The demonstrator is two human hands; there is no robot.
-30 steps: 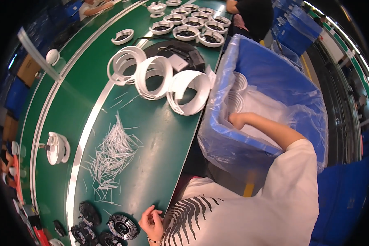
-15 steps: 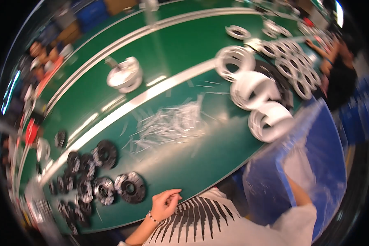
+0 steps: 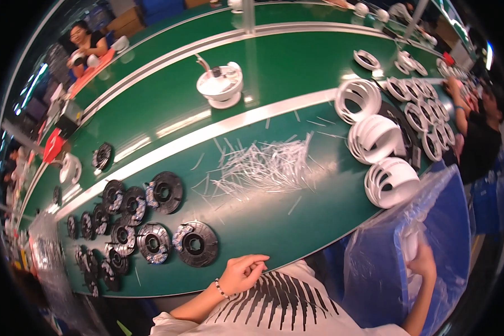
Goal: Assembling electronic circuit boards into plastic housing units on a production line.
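My left hand (image 3: 242,274) rests on the near edge of the green table (image 3: 274,224), fingers loosely stretched and holding nothing. The closest thing to it is a black round disc part (image 3: 195,243), a little to its left on the table. My right hand (image 3: 424,261) reaches down into the blue bin lined with clear plastic (image 3: 386,269) at my right. There it closes on a white ring-shaped part (image 3: 411,246), which the plastic partly hides.
Several black discs (image 3: 126,215) lie at the table's left. A heap of thin white strips (image 3: 263,165) lies mid-table, with stacked white rings (image 3: 378,140) to the right. A white round housing (image 3: 220,85) sits on the far belt. Other people work at the far left and right.
The view has swung left, bringing the black discs into sight. My left hand stays on the table edge and my right hand stays inside the blue bin.
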